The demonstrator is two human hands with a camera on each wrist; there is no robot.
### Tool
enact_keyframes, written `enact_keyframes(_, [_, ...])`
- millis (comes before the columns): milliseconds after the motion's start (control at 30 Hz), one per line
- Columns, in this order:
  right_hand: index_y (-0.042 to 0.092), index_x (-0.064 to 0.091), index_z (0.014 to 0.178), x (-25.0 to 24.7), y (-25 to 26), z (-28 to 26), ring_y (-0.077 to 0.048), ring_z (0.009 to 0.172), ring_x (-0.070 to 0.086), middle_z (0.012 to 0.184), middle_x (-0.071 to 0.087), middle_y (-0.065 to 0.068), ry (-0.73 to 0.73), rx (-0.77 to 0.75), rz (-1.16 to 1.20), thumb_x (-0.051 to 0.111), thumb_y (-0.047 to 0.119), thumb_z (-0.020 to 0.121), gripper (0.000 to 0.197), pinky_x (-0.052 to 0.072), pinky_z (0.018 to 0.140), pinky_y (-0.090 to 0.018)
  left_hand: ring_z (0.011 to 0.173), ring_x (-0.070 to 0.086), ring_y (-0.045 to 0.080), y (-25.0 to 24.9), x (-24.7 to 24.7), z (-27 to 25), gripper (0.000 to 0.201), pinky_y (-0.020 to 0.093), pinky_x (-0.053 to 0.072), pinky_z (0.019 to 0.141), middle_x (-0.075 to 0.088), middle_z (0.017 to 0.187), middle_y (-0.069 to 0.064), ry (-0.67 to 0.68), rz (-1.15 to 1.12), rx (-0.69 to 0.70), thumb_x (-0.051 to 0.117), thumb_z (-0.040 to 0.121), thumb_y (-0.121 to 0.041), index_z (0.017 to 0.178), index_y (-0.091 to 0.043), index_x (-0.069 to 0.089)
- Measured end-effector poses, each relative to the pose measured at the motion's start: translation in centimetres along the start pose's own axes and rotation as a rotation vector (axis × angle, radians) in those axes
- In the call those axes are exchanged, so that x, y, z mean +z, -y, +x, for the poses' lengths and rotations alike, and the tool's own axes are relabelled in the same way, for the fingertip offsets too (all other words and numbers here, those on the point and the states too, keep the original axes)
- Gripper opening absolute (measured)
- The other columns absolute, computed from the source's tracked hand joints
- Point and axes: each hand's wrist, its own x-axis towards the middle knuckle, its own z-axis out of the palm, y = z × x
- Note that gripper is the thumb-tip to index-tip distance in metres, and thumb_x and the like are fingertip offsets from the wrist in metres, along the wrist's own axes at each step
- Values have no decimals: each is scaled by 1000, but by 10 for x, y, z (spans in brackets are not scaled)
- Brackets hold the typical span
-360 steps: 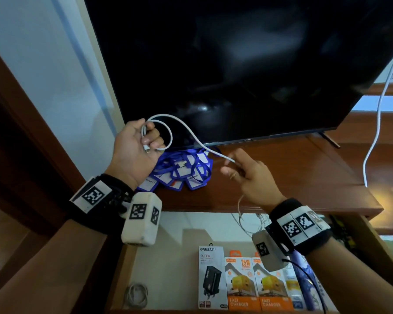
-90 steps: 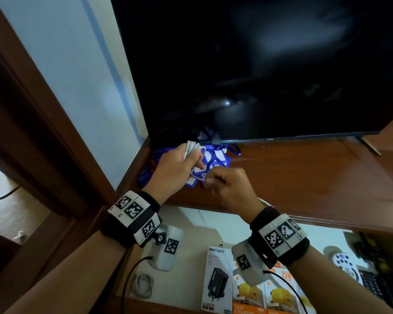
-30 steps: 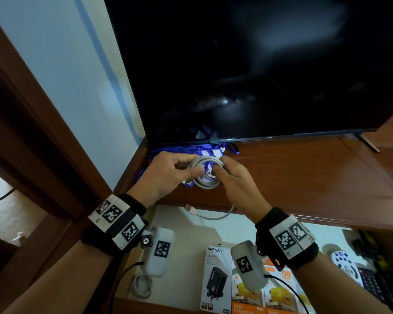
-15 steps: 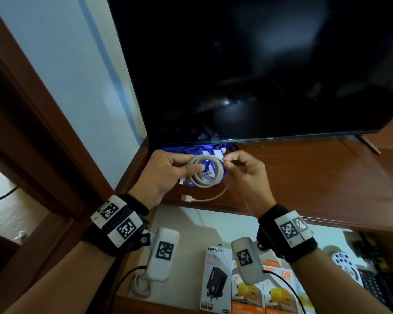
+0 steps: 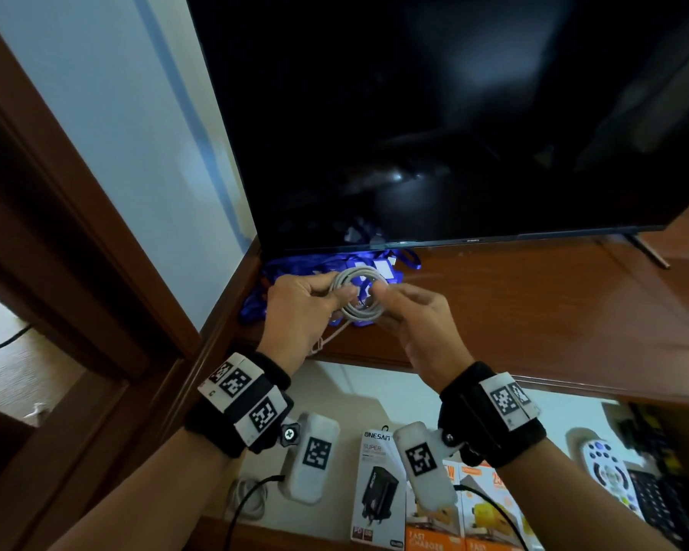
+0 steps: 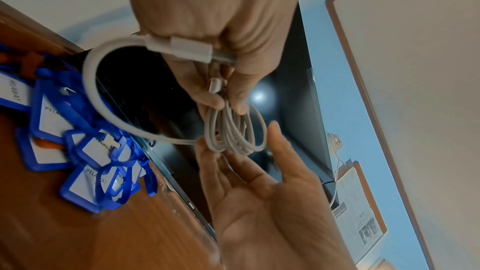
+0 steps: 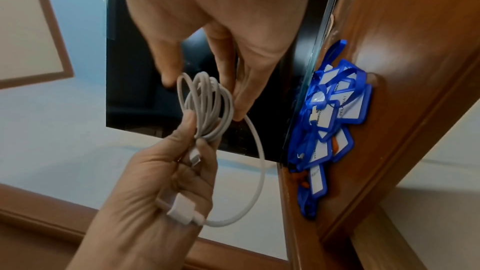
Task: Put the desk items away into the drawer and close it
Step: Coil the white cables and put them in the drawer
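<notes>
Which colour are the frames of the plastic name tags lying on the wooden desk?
Blue frames on the plastic name tags, around white inserts; the left wrist view shows it best.

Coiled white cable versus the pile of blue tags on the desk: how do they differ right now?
The white cable is wound into a loose coil and held in the air, gripped by the left hand with the right hand at its far side. The blue tags lie in a jumbled heap on the wooden desktop by the TV, untouched. The cable is plain white; the tags are blue frames with white printed inserts. Neither is in the drawer yet.
</notes>
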Motion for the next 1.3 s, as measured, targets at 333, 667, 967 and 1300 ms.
enact_keyframes(333, [-10,66,91,-2,-2,-1,-27,79,69,88,70,-21,-37,88,241,64,-8,80,11,56,69,-28,92,67,1,2,6,1,34,20,52,90,73,102,-1,-58,181,110,75,80,-19,112,-10,70])
enact_keyframes(667, [7,70,71,-4,0,2,-11,56,42,73,59,-11,-51,105,164,68,-2,71,9,30,54,-23,85,68,8,1,6,5,25,34,55,86,74,88,-4,-13,215,63,75,80,-20,104,-14,74])
enact_keyframes(967, [1,62,105,-1,11,-4,-18,71,42,89,49,-14,368,268,354,65,9,65,40,30,58,-27,79,67,7,0,5,4,21,26,55,80,71,85,-4,47,187,30,75,78,-11,99,-14,74])
enact_keyframes(1300, [1,62,91,-8,-2,0,-14,60,49,80,59,-10,-12,202,-180,64,-5,80,13,35,48,-24,69,64,-3,-2,-12,12,22,19,53,77,71,80,-5,91,262,4,76,78,-11,100,-12,75])
